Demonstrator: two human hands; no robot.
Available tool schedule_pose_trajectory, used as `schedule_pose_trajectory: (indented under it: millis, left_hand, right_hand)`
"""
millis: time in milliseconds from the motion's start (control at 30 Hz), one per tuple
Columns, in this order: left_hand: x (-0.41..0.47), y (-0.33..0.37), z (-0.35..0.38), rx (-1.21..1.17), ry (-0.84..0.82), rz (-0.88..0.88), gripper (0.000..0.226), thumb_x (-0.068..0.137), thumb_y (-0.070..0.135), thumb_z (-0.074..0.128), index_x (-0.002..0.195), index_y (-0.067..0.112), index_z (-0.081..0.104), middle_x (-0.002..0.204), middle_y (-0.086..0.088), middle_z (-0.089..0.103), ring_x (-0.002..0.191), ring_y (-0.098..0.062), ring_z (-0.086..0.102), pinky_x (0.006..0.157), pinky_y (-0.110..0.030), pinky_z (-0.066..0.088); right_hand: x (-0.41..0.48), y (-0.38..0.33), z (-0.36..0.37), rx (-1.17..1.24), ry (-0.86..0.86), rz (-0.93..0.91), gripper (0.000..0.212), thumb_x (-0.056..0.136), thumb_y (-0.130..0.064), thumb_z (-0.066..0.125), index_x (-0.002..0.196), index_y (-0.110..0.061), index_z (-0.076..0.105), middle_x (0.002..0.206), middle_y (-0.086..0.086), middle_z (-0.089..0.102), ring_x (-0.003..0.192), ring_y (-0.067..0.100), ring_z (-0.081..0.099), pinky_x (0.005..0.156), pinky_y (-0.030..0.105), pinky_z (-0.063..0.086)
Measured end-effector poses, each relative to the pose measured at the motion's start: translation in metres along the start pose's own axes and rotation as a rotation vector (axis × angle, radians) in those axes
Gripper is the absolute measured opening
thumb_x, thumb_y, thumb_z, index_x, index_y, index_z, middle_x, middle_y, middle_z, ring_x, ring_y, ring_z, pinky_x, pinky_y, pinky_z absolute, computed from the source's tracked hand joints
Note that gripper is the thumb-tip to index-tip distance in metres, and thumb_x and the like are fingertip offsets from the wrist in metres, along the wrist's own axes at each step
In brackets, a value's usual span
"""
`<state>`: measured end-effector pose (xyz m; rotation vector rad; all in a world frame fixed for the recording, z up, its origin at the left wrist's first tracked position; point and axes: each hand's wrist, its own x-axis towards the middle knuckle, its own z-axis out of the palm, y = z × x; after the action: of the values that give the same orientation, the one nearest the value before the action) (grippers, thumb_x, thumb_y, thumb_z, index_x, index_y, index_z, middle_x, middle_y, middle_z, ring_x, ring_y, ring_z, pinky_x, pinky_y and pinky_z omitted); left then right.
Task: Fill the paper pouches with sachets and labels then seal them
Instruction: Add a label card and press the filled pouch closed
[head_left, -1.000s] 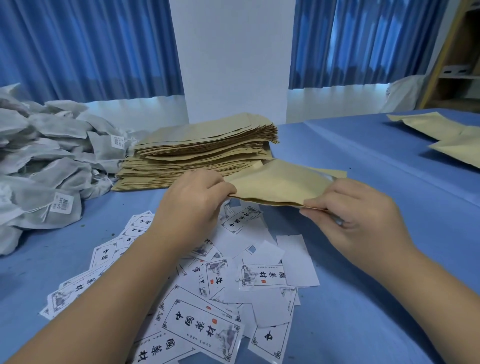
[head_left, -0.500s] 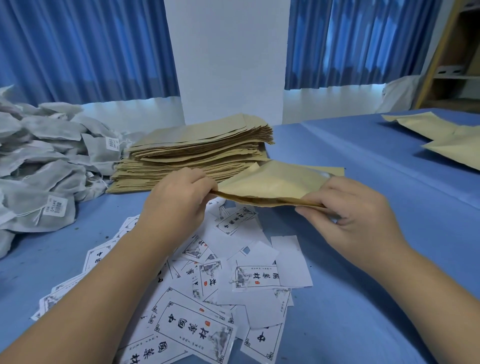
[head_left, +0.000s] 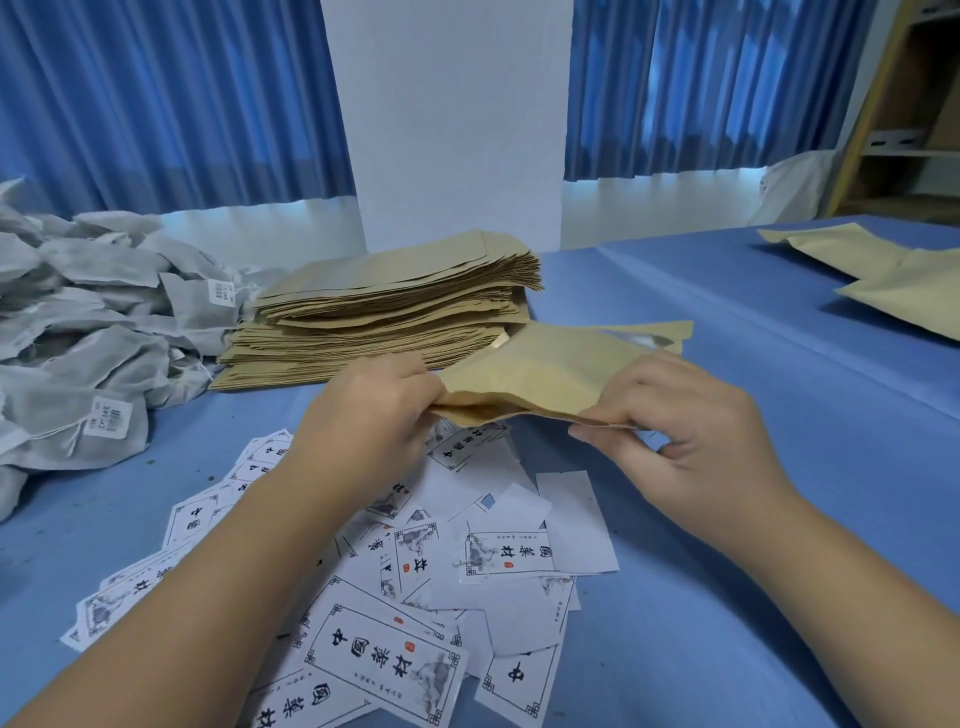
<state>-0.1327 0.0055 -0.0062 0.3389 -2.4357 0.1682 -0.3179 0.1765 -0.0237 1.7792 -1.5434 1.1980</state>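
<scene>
A person's two bare hands held one tan paper pouch (head_left: 545, 369) up off the blue surface (head_left: 727, 597), just in front of the stack of empty pouches (head_left: 384, 317) and over the far edge of the scattered labels (head_left: 384, 660). The left hand (head_left: 374, 415) had its grip closed on the pouch's near left corner, fingers curled over the paper, and the right hand (head_left: 691, 441) had its grip pinched on the near right corner between thumb and bent fingers. The pouch lay roughly flat between them, its long body pointing away from the person, and the near edge looked slightly parted beside the left hand. A pale shiny patch showed at its far right corner. The labels were white slips printed with black characters, a small red seal and a framed border; some lay face up, some blank side up, overlapping in a loose spread under both forearms. A heap of grey mesh sachets (head_left: 88, 332) with strings and small barcode tags lay at the left, touching the stack's left side. Well apart, at the far right of the surface, lay two more tan pouches (head_left: 883, 275). Behind stood blue curtains (head_left: 182, 98), a white pillar (head_left: 452, 119) and a wooden shelf (head_left: 914, 130).
</scene>
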Motion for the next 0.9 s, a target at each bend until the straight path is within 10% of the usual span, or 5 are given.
schedule_pose_trajectory:
  millis: [733,900]
  left_hand:
    - [0.008,0.032,0.006,-0.058,0.005,0.056,0.02,0.076,0.008,0.078,0.066,0.008,0.061,0.064,-0.002,0.052,0.056,-0.027,0.051,0.056,-0.025,0.027]
    - [0.007,0.036,0.003,-0.105,-0.037,0.046,0.02,0.085,0.026,0.051,0.08,0.011,0.064,0.08,-0.002,0.059,0.069,-0.026,0.056,0.058,-0.027,0.036]
  right_hand:
    - [0.001,-0.007,0.006,-0.026,-0.075,-0.034,0.012,0.081,-0.011,0.069,0.07,-0.006,0.068,0.065,0.001,0.06,0.064,0.025,0.056,0.06,0.037,0.045]
    - [0.003,-0.008,0.008,-0.017,-0.072,-0.089,0.008,0.08,-0.008,0.07,0.073,-0.005,0.069,0.069,0.003,0.061,0.066,0.028,0.055,0.062,0.039,0.046]
